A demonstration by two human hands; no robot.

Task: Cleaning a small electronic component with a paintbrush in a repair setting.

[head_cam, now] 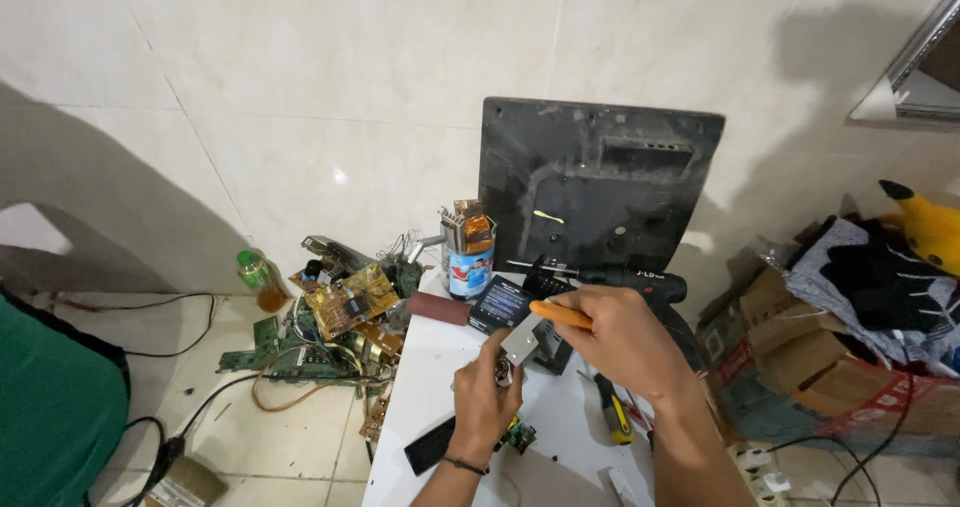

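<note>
Left hand (487,392), above white tabletop (440,367): clenched on small metal part (503,372) bearing a grey plate (522,342). Right hand (620,339): grasping orange-handled tool (560,314), tip at plate. Beyond: can (469,257) stuffed with parts; green-capped bottle (258,277) of amber liquid on floor.

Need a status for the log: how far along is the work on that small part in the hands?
Done: cannot tell. In hand: left hand grips a small metal part; right hand applies an orange-handled tool to it. Left: circuit boards piled beside the white table, untouched.
</note>
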